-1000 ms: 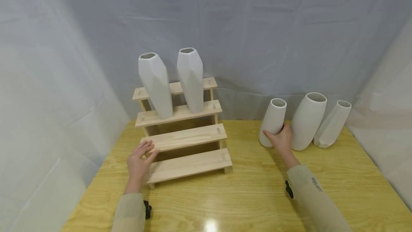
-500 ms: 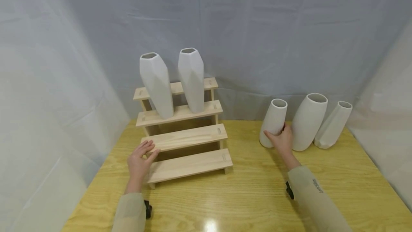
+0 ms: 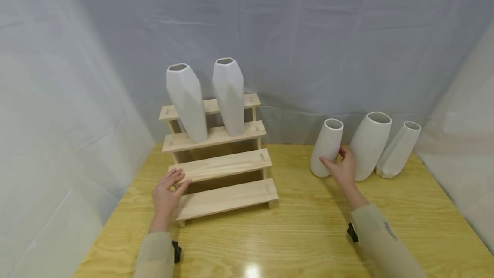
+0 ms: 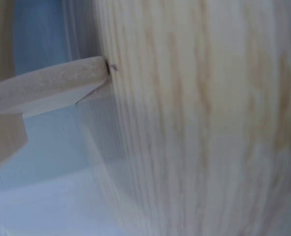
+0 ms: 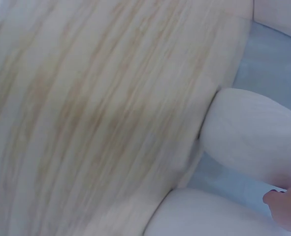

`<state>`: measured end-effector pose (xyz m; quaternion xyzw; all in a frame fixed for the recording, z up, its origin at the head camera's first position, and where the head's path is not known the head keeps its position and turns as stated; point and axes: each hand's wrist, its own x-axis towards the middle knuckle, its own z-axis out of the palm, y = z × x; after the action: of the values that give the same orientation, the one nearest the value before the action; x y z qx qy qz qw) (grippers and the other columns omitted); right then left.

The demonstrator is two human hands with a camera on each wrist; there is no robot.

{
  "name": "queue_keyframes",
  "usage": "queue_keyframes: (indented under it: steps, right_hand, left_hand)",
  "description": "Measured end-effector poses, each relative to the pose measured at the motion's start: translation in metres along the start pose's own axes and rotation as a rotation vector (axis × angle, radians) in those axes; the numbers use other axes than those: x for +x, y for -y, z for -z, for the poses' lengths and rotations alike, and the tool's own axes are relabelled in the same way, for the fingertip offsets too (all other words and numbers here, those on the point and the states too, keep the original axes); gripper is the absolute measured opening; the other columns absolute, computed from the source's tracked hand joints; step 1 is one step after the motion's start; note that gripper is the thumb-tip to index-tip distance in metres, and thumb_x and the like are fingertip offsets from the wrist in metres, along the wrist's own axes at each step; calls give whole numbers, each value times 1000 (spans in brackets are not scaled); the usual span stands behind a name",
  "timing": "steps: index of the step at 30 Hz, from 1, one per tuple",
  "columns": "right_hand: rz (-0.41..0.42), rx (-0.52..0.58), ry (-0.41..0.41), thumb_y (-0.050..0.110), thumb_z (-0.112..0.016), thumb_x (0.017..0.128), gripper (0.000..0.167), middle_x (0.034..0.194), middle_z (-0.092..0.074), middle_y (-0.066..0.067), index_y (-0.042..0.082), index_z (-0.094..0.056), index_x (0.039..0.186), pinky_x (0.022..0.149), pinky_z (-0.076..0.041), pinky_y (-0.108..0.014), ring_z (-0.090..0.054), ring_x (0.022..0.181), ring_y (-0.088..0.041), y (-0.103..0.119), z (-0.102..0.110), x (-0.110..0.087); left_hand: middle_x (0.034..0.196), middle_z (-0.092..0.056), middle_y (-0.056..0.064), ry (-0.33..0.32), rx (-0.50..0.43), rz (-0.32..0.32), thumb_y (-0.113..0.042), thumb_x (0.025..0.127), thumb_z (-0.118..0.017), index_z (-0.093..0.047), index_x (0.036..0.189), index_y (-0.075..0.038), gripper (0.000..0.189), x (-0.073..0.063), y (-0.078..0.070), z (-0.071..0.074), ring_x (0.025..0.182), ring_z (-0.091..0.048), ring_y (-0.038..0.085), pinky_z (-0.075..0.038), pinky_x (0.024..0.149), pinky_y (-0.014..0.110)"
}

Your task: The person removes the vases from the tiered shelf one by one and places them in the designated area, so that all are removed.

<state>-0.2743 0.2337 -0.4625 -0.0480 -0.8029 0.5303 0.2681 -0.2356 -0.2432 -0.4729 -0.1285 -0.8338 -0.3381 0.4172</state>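
Observation:
My left hand (image 3: 167, 193) rests at the left end of a stepped wooden display stand (image 3: 227, 198), its fingers on the second step from the bottom and the thumb by that step's front edge. At the right, my right hand (image 3: 342, 170) is beside a white tapered vase (image 3: 326, 147) standing on the table. The thumb lies loosely before the vase and the fingers reach into the gap on its right. A wider white vase (image 3: 372, 143) stands right behind that hand. In the right wrist view, the thumb (image 5: 289, 209) shows close to a vase (image 5: 251, 135).
Two white faceted vases, a left one (image 3: 189, 104) and a right one (image 3: 229, 98), stand on the stand's third step from the bottom. A slim white vase (image 3: 399, 151) leans to the far right in view. A grey cloth (image 3: 285, 55) hangs behind the wooden table (image 3: 308, 235).
My right hand has shifted slightly right, and its thumb has slid back across the tapered vase, loosening from it. The left hand and the vases have stayed in place.

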Motion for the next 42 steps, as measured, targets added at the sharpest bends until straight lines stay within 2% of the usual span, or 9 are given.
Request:
queue_keyframes:
  steps: [5, 13, 23, 30, 35, 42]
  right_hand:
    - [1, 25, 3, 9, -75, 68, 58, 114, -48, -27, -11, -44, 113, 95, -33, -48, -43, 110, -37, 5, 4, -3]
    - [-25, 65, 37, 12, -75, 70, 66, 122, -44, -26, -12, -39, 120, 100, -29, -42, -38, 116, -34, 14, 12, -10]
    - [-51, 53, 97, 12, -73, 72, 69, 124, -40, -27, -12, -34, 124, 101, -28, -40, -36, 118, -35, 25, 22, -21]
    - [24, 45, 129, 7, -71, 73, 62, 120, -43, -28, -13, -37, 121, 98, -30, -45, -39, 115, -36, 34, 24, -27]
    - [98, 42, 155, 2, -69, 74, 52, 116, -47, -29, -13, -43, 116, 95, -34, -48, -43, 110, -38, 41, 24, -30]
    - [124, 57, 205, 4, -69, 75, 46, 112, -50, -28, -12, -47, 113, 93, -37, -46, -46, 107, -36, 51, 21, -32]
  left_hand:
    - [96, -65, 13, 8, -3, 10, -11, 62, -79, -69, 85, 2, 28, 0, 0, 0, 99, -57, 27, -32, 88, 7]
    - [95, -65, 14, -3, -5, -12, -13, 63, -79, -69, 84, 2, 28, -1, 1, 0, 98, -57, 26, -33, 89, 8]
    - [96, -65, 14, 4, -15, -7, -5, 60, -79, -69, 85, 3, 28, 0, -2, 0, 96, -57, 30, -31, 89, 6]
    - [97, -65, 13, 17, -3, 26, -8, 62, -79, -69, 86, 2, 28, 1, -2, 1, 99, -57, 28, -32, 90, 8]
    - [96, -65, 14, 3, -3, 2, -5, 59, -80, -69, 85, 3, 29, 1, -1, 0, 97, -57, 30, -30, 89, 6]
    - [94, -66, 13, -16, -3, -24, -2, 57, -81, -70, 84, 3, 29, 1, -1, -1, 94, -59, 30, -30, 88, 4]
